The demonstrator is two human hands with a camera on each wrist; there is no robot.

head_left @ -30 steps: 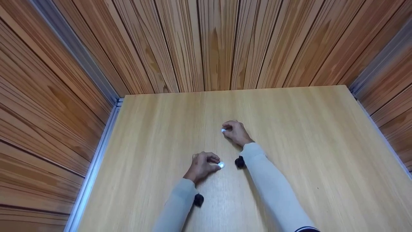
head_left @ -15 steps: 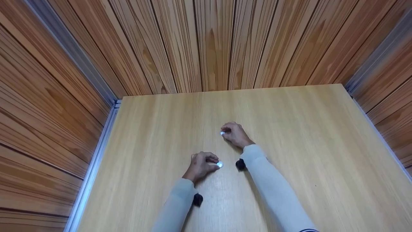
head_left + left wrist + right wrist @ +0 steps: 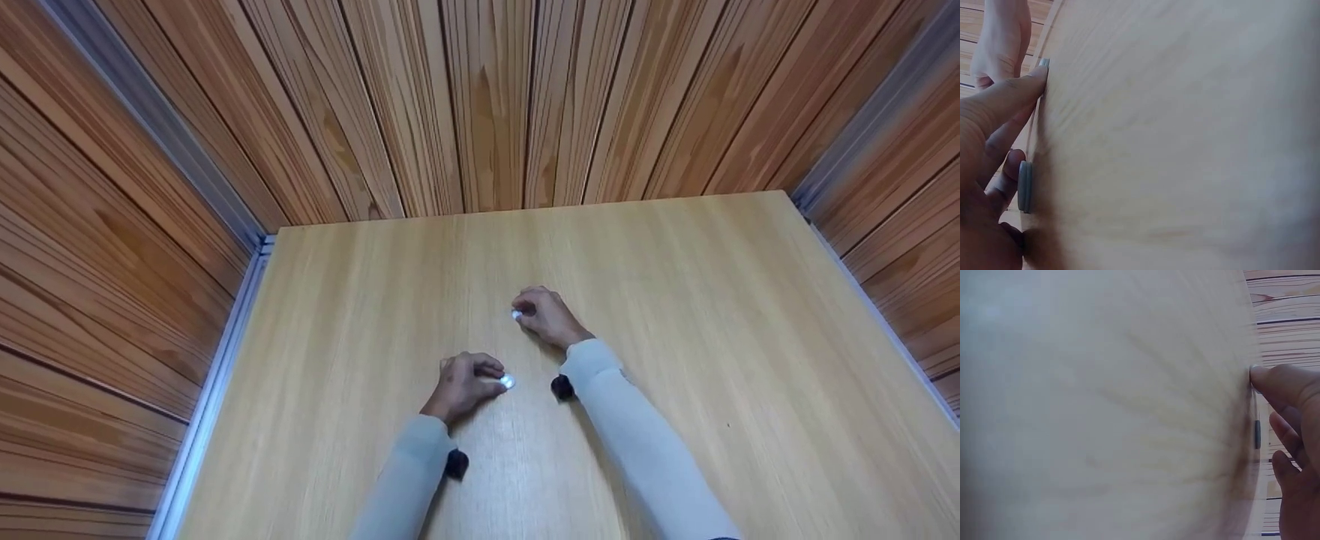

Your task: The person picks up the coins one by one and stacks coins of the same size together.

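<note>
Two small shiny discs were in play, coins by the look of them, one per hand, both flat on the pale wooden desk (image 3: 675,315). Left hand (image 3: 461,386) had its fingers curled over the near coin (image 3: 508,382), pinning it at the fingertips; the left wrist view showed that grey disc (image 3: 1025,186) edge-on, squeezed between a fingertip and the desk, with another finger (image 3: 1013,95) pressed down further along. Right hand (image 3: 547,315) did the same with the far coin (image 3: 517,315), sitting a bit further back toward the wall and near the middle of the desk. From the right wrist camera only a thin dark sliver of it (image 3: 1257,434) showed, tucked against the fingers (image 3: 1283,382), so each grip was narrow, pinched onto its coin.

What changed over the last second? Honestly almost nothing. Both hands stayed planted on the same coins. The right hand's coin slid a touch nearer the person, and the left one crept slightly leftward, though the head camera also tilted, so some of that was just the view shifting. My read: slow sliding or holding of the coins, with neither lifted off the surface.

Writing or brands: none readable. The coin faces were just glare, and the black wrist cameras (image 3: 562,387) and the wood-panel walls (image 3: 480,105) carried no visible markings.
</note>
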